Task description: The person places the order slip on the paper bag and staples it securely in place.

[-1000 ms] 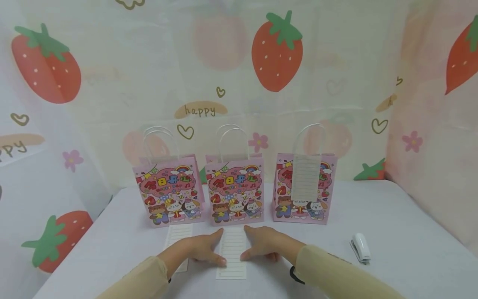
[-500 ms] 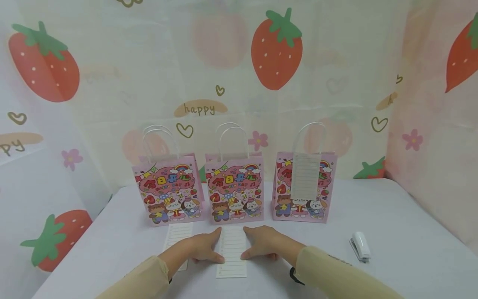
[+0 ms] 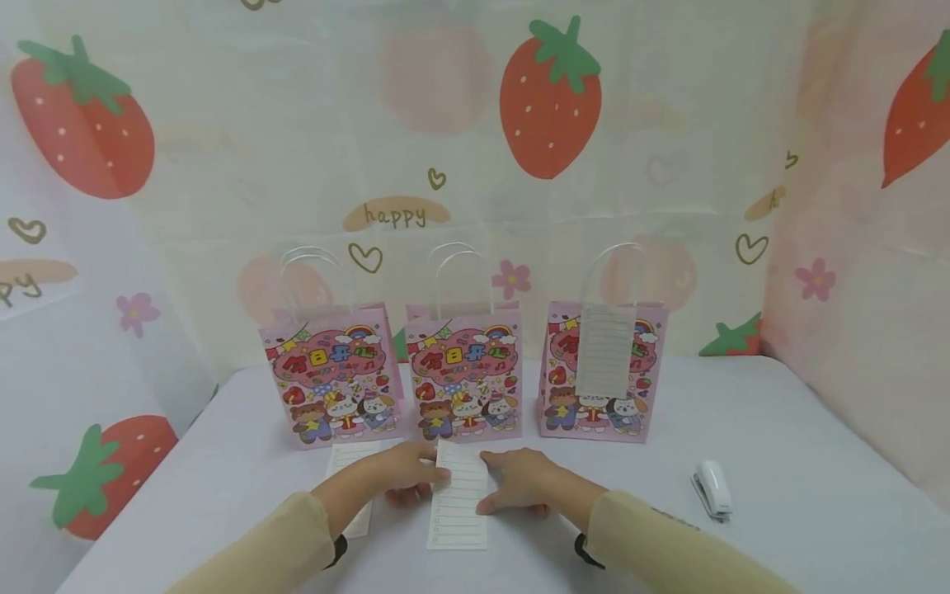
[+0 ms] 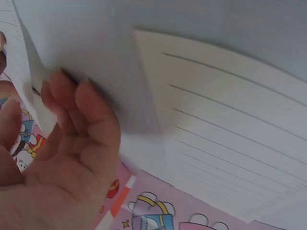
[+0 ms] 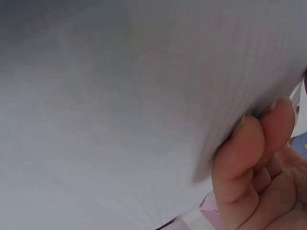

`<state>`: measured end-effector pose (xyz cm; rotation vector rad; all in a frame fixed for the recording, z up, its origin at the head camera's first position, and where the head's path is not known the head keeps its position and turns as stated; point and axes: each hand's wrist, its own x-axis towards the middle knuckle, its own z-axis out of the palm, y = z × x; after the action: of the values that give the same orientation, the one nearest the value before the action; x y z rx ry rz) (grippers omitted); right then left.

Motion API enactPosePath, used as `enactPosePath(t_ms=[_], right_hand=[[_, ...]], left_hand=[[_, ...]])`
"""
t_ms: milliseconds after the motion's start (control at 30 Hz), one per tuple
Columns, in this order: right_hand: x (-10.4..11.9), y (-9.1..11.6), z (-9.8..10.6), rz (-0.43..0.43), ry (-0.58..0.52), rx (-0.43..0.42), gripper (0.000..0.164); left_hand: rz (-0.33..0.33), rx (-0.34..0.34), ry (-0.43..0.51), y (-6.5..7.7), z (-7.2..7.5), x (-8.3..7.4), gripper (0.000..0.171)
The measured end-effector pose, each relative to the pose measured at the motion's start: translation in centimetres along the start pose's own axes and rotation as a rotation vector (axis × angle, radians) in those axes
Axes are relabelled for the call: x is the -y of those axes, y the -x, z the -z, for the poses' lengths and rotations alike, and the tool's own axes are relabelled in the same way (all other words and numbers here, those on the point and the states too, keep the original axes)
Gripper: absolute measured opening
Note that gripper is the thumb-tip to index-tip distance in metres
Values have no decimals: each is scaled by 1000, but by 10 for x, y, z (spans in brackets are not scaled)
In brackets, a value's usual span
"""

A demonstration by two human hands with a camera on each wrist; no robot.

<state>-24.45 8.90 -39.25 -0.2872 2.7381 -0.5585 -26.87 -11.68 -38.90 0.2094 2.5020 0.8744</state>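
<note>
In the head view, a lined paper strip (image 3: 456, 521) lies on the white table in front of the middle gift bag (image 3: 466, 363). My left hand (image 3: 404, 470) pinches its upper left edge between thumb and fingers, and that edge stands slightly raised. On the strip's right side, my right hand (image 3: 525, 480) rests with extended thumb and index finger at the edge. The left wrist view shows the raised strip (image 4: 18, 57) beside my fingers, with a second lined strip (image 4: 225, 120) nearby. My right hand's other fingers (image 5: 240, 148) bend against the table in the right wrist view.
A pink gift bag (image 3: 334, 388) stands at left. Another gift bag (image 3: 562, 412) at right has a lined strip (image 3: 604, 355) hanging on its front. The second strip (image 3: 358, 452) lies partly under my left forearm. A small white stapler (image 3: 714, 491) sits at the right.
My left hand has shifted up along the strip's left edge and now pinches it, lifting the upper left part. My right hand has stayed nearly in place.
</note>
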Motion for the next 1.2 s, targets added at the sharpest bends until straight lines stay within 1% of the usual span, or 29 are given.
enactPosePath(t_ms=[67, 100, 133, 200, 300, 400, 533, 600, 800, 867, 1000, 1200], right_hand=[[-1, 0, 0, -4, -7, 2, 78], [-1, 0, -1, -5, -11, 5, 79], [-1, -1, -1, -1, -12, 7, 79], [-3, -2, 0, 4, -18, 16, 82], [-3, -3, 2, 4, -41, 35, 88], [-5, -3, 5, -32, -86, 55, 87], [-8, 0, 8, -114, -217, 48, 72], [-10, 1, 10, -130, -308, 43, 67], [-22, -1, 19, -114, -594, 118, 57], [-26, -1, 23, -106, -674, 126, 53], [-26, 1, 27, -71, -767, 97, 51], [-18, 6, 26, -17, -844, 37, 53]], left_hand=[[3, -51, 26, -3, -2, -2, 25], [8, -72, 40, -4, -3, -3, 19], [14, -91, 51, -5, -4, -4, 18], [29, -116, 71, -7, -5, -6, 21], [29, -136, 102, -6, -5, -7, 24], [1, -148, 125, -4, -7, -7, 24], [-47, -166, 149, 2, -10, -7, 22], [-56, -178, 165, 5, -11, -7, 21], [-79, -207, 217, 11, -12, -8, 21], [-93, -217, 234, 12, -12, -9, 20], [-124, -246, 267, 15, -12, -11, 18], [-174, -294, 293, 23, -12, -17, 18]])
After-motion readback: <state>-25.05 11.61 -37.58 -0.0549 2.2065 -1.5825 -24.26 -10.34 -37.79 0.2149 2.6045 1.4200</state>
